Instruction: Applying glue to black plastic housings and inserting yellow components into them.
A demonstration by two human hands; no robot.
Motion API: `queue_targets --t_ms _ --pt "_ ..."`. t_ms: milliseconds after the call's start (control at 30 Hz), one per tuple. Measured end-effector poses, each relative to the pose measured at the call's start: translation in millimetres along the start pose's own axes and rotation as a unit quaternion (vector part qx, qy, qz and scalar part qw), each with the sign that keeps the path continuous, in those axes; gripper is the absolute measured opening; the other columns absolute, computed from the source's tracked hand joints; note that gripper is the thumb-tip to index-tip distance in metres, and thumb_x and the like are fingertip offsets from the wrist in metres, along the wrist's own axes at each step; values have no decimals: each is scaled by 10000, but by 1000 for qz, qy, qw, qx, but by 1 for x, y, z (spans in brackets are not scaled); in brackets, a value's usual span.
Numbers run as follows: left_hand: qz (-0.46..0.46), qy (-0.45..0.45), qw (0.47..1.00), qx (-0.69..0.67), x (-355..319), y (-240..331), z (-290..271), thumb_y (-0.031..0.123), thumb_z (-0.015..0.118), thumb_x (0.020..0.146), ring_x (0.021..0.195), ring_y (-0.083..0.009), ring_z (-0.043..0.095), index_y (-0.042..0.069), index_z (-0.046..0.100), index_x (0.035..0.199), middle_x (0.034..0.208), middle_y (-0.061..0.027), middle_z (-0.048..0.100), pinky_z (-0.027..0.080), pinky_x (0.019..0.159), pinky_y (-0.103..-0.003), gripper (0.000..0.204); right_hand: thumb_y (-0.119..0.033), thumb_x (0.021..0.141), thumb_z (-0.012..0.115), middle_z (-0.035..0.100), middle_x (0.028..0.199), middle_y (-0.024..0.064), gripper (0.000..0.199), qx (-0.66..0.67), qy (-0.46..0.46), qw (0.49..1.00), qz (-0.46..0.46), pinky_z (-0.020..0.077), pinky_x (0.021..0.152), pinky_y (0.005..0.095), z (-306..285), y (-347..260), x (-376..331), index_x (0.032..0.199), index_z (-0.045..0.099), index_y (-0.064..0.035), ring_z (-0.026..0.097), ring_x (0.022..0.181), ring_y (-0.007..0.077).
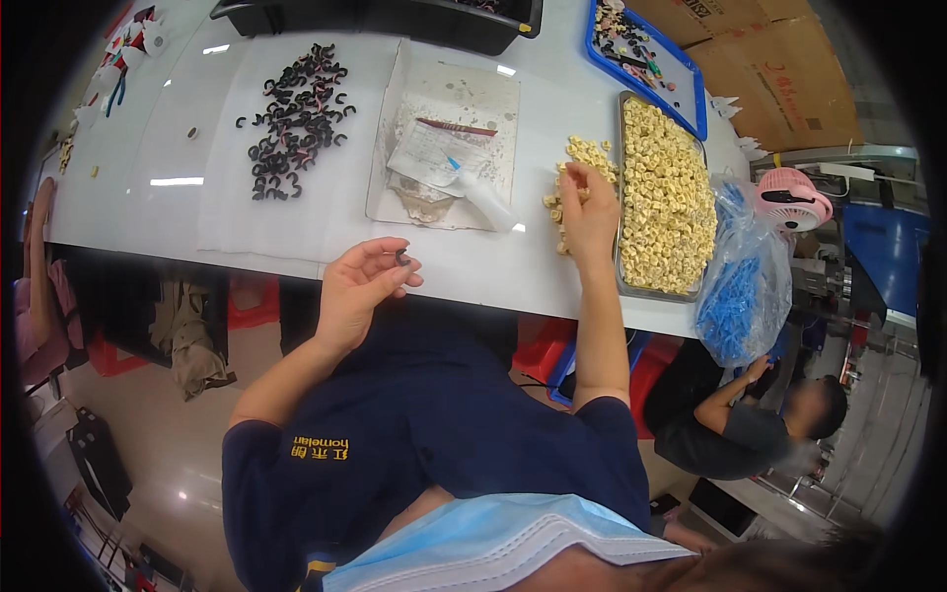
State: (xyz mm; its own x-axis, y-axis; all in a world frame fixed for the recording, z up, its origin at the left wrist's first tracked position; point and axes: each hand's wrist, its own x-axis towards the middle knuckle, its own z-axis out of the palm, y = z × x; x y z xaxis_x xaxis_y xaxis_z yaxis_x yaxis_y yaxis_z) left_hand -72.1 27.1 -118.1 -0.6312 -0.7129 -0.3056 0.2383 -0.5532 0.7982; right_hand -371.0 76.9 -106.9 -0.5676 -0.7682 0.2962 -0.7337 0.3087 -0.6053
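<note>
A small black curved piece point(401, 258) is pinched between the thumb and fingers of my left hand point(360, 288), just over the table's front edge. My right hand point(592, 217) is at the loose pile of small pale yellow pieces point(590, 153), its fingers bent together. Whether a yellow piece is between those fingertips I cannot make out. Right beside that hand stands a clear-walled tray point(619, 266) heaped with the same yellow pieces. On the left of the white table, many black curved pieces point(296, 123) lie spread on a pale sheet point(232, 212).
Between the piles, a stained board point(498, 109) bears paper, a brown-red stick tool point(459, 127) and a white squeeze bottle point(483, 200). Behind are a black bin point(395, 28) and a blue tray point(702, 113). Right: a bag of blue pieces point(735, 286), a pink fan point(794, 200), a seated person.
</note>
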Motion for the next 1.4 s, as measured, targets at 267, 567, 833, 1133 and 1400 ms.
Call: queue_targets --t_ms 267,567,833,1133,1400 --pt "-21 -23 999 -7 -1 1 7 40 637 819 840 -165 638 -10 549 1112 970 -113 641 487 666 -209 309 -90 766 596 623 834 101 161 -197 -88 963 -158 448 735 378 5 17 42 921 634 -63 556 832 298" --pt "-35 -32 999 -12 0 6 6 36 632 819 849 -168 637 -22 545 1125 988 -134 637 486 681 -213 324 3 820 606 565 940 9 145 400 -180 898 13 441 724 216 2 -39 -22 958 620 -38 546 818 83" --pt "-50 -59 997 -27 2 12 13 31 632 818 882 -135 627 -12 562 1113 1037 -105 638 479 725 -211 306 30 740 681 553 1032 92 293 409 -219 880 -104 472 722 261 14 -79 -60 1020 613 -25 563 855 149" --pt "-53 -61 994 -73 3 12 17 31 638 819 851 -88 590 -8 599 1082 1006 -62 634 477 756 -211 268 32 669 728 632 822 77 469 173 -123 897 -389 489 608 275 9 -97 -54 1108 584 -45 603 700 193" --pt "-98 -60 991 -65 4 8 18 64 654 820 820 -71 587 -5 613 1074 950 -50 644 473 729 -187 267 27 662 727 627 803 81 452 166 -160 899 -373 484 604 273 9 -96 -58 1089 597 -47 604 699 195"
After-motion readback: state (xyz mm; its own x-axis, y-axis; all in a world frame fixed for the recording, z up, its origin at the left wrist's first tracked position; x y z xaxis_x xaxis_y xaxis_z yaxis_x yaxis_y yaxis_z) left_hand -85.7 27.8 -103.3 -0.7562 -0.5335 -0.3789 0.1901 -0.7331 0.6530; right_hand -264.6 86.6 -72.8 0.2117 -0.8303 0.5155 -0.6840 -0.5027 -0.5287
